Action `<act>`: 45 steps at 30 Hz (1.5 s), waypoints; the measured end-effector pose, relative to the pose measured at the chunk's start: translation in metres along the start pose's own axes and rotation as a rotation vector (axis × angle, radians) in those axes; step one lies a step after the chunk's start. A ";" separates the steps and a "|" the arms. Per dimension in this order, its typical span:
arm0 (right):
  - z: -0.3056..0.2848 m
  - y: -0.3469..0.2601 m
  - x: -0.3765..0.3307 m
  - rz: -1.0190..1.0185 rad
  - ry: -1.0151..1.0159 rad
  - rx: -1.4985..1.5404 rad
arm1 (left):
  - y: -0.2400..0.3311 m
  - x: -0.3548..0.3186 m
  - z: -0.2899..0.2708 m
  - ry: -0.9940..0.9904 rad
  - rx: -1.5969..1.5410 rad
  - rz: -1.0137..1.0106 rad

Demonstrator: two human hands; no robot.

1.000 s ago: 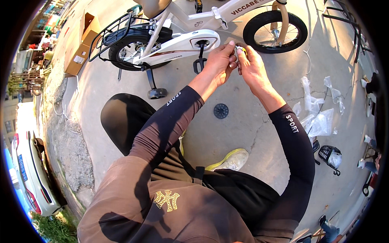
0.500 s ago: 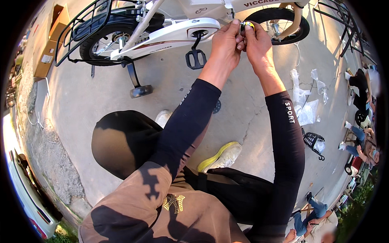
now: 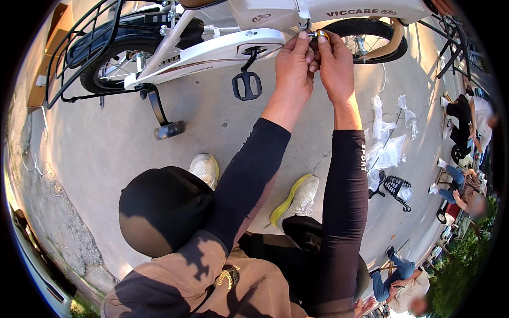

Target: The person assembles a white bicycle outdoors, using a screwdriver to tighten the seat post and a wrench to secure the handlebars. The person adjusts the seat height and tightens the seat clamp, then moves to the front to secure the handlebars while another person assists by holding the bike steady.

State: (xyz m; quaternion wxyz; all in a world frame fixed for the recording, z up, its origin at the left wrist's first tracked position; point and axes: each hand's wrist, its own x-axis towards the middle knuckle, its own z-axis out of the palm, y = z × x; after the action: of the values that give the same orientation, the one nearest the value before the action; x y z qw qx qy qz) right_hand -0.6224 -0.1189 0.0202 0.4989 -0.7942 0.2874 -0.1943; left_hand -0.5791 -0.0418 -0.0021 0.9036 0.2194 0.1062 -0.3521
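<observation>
There it was, upper middle of the frame: a small, shiny, rounded silver-and-yellow piece (image 3: pixel 322 35), close by the smooth white bicycle frame (image 3: pixel 281 16)! The bare right hand (image 3: pixel 336 62) had it pinched between thumb and fingers; the bare left hand (image 3: pixel 295 62) met it from the other side, thumb and fingertips pressed together at its silver end. Fingers hid much of it.

And what a crowd around them! From the left, a long white chain guard (image 3: pixel 222 53) with a thin brown stripe reached toward the left hand; below it hung a black, open-framed pedal (image 3: pixel 247 86). To the right, a spoked front wheel (image 3: pixel 361 44) with a black tyre was partly covered by the right hand. Upper left, a black wire rack (image 3: pixel 113 32) crossed over the rear wheel (image 3: pixel 90 75), and below sat a stubby black training wheel (image 3: pixel 169 130). Out right, on gritty grey concrete (image 3: pixel 212 116), crumpled clear plastic wrap (image 3: pixel 391 152) caught the light near a black latticed basket (image 3: pixel 396 185). Far upper left stood a brown cardboard box (image 3: pixel 40 79).
</observation>
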 end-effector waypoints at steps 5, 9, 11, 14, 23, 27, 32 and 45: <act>-0.002 0.004 0.001 -0.058 -0.059 0.058 | 0.003 0.012 -0.002 0.052 0.177 0.083; 0.000 0.011 0.007 -0.099 0.042 0.119 | -0.011 0.014 0.005 0.033 0.136 0.149; -0.005 0.012 0.011 -0.111 -0.005 0.057 | -0.011 0.012 0.004 0.018 0.148 0.130; -0.014 0.009 0.010 -0.147 -0.047 -0.025 | -0.012 0.013 0.006 0.007 0.139 0.118; -0.015 0.015 0.020 -0.304 -0.009 -0.179 | -0.019 0.009 0.021 0.188 0.215 0.225; -0.008 0.023 0.020 -0.384 0.039 -0.192 | -0.025 0.003 0.028 0.300 0.334 0.317; 0.000 0.017 0.020 -0.364 0.037 -0.124 | -0.021 0.005 0.020 0.197 0.209 0.283; -0.018 0.013 0.007 -0.091 -0.179 0.037 | -0.008 0.006 0.001 0.028 0.224 0.189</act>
State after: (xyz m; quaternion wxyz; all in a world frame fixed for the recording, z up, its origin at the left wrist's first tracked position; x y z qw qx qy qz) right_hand -0.6313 -0.1400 0.0161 0.5277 -0.8113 0.2018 -0.1504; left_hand -0.5800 -0.0510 -0.0054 0.9011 0.3328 0.0580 -0.2720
